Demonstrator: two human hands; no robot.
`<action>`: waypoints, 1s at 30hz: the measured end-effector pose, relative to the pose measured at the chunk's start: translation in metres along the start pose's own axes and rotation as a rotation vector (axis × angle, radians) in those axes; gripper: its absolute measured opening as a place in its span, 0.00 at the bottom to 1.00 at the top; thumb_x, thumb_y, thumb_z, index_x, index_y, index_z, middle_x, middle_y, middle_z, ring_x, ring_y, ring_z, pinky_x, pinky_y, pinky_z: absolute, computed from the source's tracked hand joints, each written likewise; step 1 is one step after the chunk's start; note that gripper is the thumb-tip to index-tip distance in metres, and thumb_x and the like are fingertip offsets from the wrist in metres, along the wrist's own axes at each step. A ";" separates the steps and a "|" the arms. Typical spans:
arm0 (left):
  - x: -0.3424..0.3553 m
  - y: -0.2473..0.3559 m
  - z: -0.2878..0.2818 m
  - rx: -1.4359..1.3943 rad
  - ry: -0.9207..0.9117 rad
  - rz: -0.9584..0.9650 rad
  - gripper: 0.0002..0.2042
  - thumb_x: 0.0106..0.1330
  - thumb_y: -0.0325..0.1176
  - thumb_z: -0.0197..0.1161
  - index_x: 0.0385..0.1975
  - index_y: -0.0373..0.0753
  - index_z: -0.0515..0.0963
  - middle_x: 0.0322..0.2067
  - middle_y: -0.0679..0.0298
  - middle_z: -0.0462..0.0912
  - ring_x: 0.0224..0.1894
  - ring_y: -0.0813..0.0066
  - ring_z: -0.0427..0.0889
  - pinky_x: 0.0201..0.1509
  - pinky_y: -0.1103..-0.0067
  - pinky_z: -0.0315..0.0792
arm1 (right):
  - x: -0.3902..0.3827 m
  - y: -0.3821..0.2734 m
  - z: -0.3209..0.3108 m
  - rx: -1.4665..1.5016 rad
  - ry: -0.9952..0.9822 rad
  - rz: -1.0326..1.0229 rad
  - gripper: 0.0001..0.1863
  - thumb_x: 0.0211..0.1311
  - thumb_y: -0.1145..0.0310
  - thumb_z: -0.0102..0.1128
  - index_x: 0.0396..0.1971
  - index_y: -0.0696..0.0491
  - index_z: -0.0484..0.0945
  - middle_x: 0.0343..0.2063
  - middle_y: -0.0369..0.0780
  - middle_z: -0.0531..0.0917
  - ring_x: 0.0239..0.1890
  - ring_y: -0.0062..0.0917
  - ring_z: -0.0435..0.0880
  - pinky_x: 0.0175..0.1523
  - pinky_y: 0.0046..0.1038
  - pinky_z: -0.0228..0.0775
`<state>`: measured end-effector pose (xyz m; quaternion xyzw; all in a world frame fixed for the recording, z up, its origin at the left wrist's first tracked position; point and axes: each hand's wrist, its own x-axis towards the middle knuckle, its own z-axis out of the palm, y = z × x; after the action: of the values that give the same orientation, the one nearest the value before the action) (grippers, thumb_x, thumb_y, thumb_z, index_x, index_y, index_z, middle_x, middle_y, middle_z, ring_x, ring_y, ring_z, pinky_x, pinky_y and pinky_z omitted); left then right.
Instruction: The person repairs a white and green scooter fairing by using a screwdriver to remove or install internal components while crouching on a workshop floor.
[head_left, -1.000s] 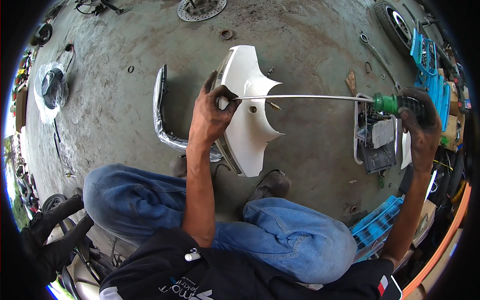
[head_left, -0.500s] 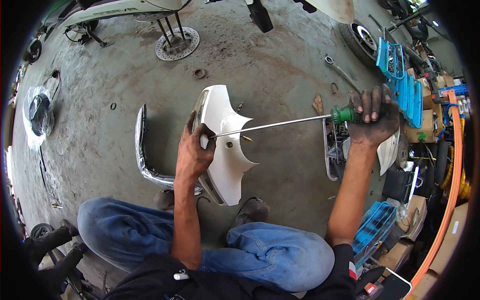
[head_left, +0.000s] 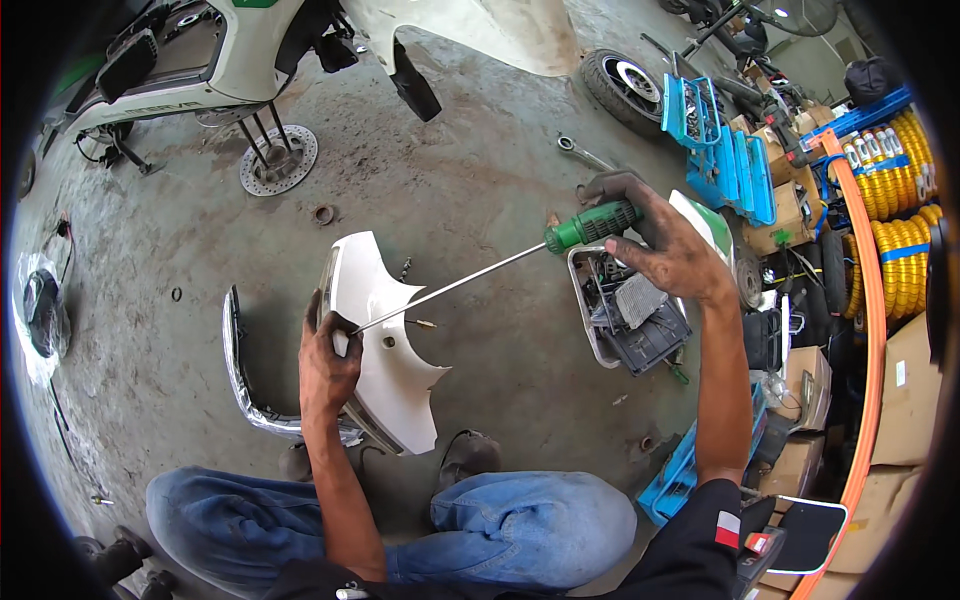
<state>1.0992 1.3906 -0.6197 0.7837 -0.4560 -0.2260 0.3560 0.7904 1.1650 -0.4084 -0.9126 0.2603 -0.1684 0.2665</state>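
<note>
A white motorcycle body panel [head_left: 405,385] with a scalloped edge stands between my feet. My left hand [head_left: 330,368] is closed on its left side, thumb and fingers beside the screwdriver's tip. The long screwdriver [head_left: 460,288] slants up to the right, its tip against the panel near those fingers; the exact contact is hidden. Its green ribbed handle [head_left: 590,226] is in my right hand [head_left: 668,240], with the fingers curled over the top and the thumb lower down. Left of the panel lies a curved strip with shiny wrapping [head_left: 236,365].
A metal tray [head_left: 610,352] of dark parts lies at right, below a ring spanner [head_left: 583,151]. Blue toolboxes [head_left: 722,180], a wheel [head_left: 622,88] and an orange rail [head_left: 862,330] line the right side. A brake disc [head_left: 290,178] stands under the white motorcycle [head_left: 180,98].
My view has swung toward the upper right. My right hand has changed its hold on the handle, with the thumb now lower down. The left hand keeps its place on the panel.
</note>
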 end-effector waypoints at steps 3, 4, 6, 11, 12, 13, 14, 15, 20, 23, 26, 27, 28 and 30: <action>-0.001 -0.001 -0.004 0.013 0.019 0.000 0.10 0.58 0.28 0.68 0.39 0.35 0.81 0.73 0.45 0.60 0.70 0.42 0.67 0.68 0.60 0.69 | 0.005 -0.034 0.000 -0.013 0.065 0.503 0.19 0.68 0.66 0.66 0.55 0.55 0.74 0.46 0.38 0.81 0.41 0.25 0.81 0.51 0.32 0.74; -0.002 0.002 -0.007 0.009 0.012 -0.018 0.10 0.59 0.28 0.69 0.39 0.34 0.81 0.72 0.46 0.62 0.70 0.43 0.67 0.69 0.61 0.68 | 0.002 -0.029 0.004 -0.040 0.045 0.486 0.21 0.68 0.64 0.66 0.57 0.55 0.74 0.49 0.39 0.80 0.37 0.26 0.80 0.50 0.33 0.75; -0.001 0.004 -0.006 -0.008 0.007 -0.025 0.11 0.59 0.29 0.70 0.39 0.34 0.80 0.71 0.46 0.64 0.71 0.45 0.67 0.70 0.61 0.67 | -0.006 -0.019 0.001 0.098 0.054 0.340 0.23 0.68 0.62 0.66 0.58 0.55 0.74 0.49 0.40 0.80 0.37 0.26 0.80 0.49 0.32 0.75; -0.002 0.003 0.001 0.019 0.013 -0.004 0.10 0.58 0.28 0.68 0.39 0.36 0.80 0.72 0.43 0.60 0.70 0.40 0.67 0.70 0.59 0.67 | 0.002 -0.025 0.004 -0.102 0.071 0.313 0.35 0.58 0.50 0.74 0.62 0.49 0.72 0.50 0.45 0.79 0.49 0.33 0.82 0.53 0.38 0.76; -0.003 0.003 0.000 0.015 0.008 -0.013 0.10 0.59 0.29 0.67 0.39 0.36 0.80 0.73 0.44 0.60 0.70 0.39 0.65 0.71 0.59 0.66 | 0.006 -0.034 0.006 -0.098 0.043 0.465 0.36 0.56 0.47 0.75 0.60 0.49 0.74 0.51 0.47 0.80 0.54 0.38 0.82 0.55 0.40 0.76; -0.003 0.002 -0.002 0.015 0.019 -0.011 0.10 0.59 0.29 0.67 0.39 0.36 0.80 0.73 0.44 0.60 0.70 0.39 0.65 0.71 0.59 0.66 | 0.009 -0.037 0.004 -0.100 0.046 0.454 0.36 0.56 0.47 0.75 0.60 0.49 0.74 0.51 0.47 0.80 0.54 0.38 0.82 0.55 0.40 0.76; -0.003 0.002 -0.003 0.011 0.004 -0.026 0.10 0.59 0.29 0.67 0.39 0.36 0.80 0.73 0.44 0.59 0.71 0.39 0.65 0.72 0.59 0.65 | 0.013 -0.040 0.001 -0.206 -0.144 0.536 0.35 0.56 0.46 0.75 0.60 0.49 0.76 0.52 0.47 0.80 0.54 0.39 0.82 0.55 0.40 0.76; -0.003 0.002 -0.004 0.007 -0.010 -0.042 0.09 0.59 0.29 0.67 0.39 0.37 0.80 0.73 0.44 0.59 0.71 0.39 0.64 0.72 0.58 0.64 | 0.018 -0.045 -0.002 -0.312 -0.336 0.614 0.35 0.56 0.45 0.75 0.59 0.49 0.77 0.53 0.48 0.80 0.55 0.39 0.82 0.56 0.40 0.76; -0.001 0.007 -0.005 -0.016 -0.053 0.008 0.11 0.61 0.27 0.63 0.44 0.35 0.81 0.74 0.47 0.58 0.72 0.41 0.63 0.72 0.60 0.64 | 0.004 -0.030 0.000 -0.959 -0.369 -0.125 0.16 0.66 0.56 0.64 0.50 0.47 0.82 0.45 0.43 0.82 0.50 0.39 0.83 0.58 0.37 0.73; -0.001 0.007 -0.003 -0.073 -0.065 -0.018 0.11 0.59 0.27 0.63 0.42 0.36 0.81 0.74 0.42 0.55 0.73 0.38 0.60 0.74 0.58 0.60 | 0.013 -0.023 0.011 -1.152 -0.381 -0.160 0.17 0.65 0.56 0.65 0.50 0.47 0.81 0.46 0.42 0.82 0.49 0.41 0.83 0.57 0.38 0.74; -0.002 0.002 -0.007 -0.076 -0.073 -0.027 0.11 0.59 0.27 0.63 0.42 0.36 0.81 0.74 0.43 0.55 0.73 0.37 0.59 0.75 0.58 0.59 | 0.013 -0.033 0.013 -0.865 -0.373 -0.079 0.17 0.62 0.57 0.65 0.48 0.48 0.83 0.45 0.42 0.83 0.48 0.37 0.84 0.56 0.39 0.74; -0.002 0.001 -0.008 -0.083 -0.080 -0.030 0.11 0.59 0.26 0.64 0.42 0.37 0.80 0.74 0.43 0.55 0.73 0.37 0.59 0.75 0.58 0.59 | 0.013 -0.032 0.014 -0.867 -0.369 -0.082 0.17 0.62 0.57 0.65 0.48 0.48 0.83 0.45 0.42 0.83 0.48 0.37 0.84 0.56 0.39 0.74; -0.001 0.000 -0.008 -0.083 -0.075 -0.028 0.11 0.59 0.26 0.64 0.42 0.37 0.80 0.74 0.43 0.55 0.73 0.37 0.59 0.75 0.58 0.59 | 0.013 -0.028 0.015 -0.855 -0.398 -0.086 0.19 0.61 0.56 0.65 0.49 0.49 0.82 0.45 0.42 0.83 0.48 0.36 0.84 0.56 0.39 0.73; -0.001 -0.001 -0.008 -0.108 -0.076 -0.039 0.10 0.59 0.26 0.64 0.41 0.37 0.80 0.74 0.43 0.55 0.73 0.38 0.59 0.75 0.58 0.59 | 0.014 -0.025 0.016 -0.845 -0.425 -0.092 0.20 0.61 0.56 0.65 0.50 0.49 0.82 0.44 0.42 0.83 0.48 0.34 0.85 0.56 0.40 0.73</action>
<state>1.1047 1.3948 -0.6148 0.7629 -0.4411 -0.2867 0.3757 0.8180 1.1818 -0.4044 -0.9659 0.2053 0.1310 -0.0884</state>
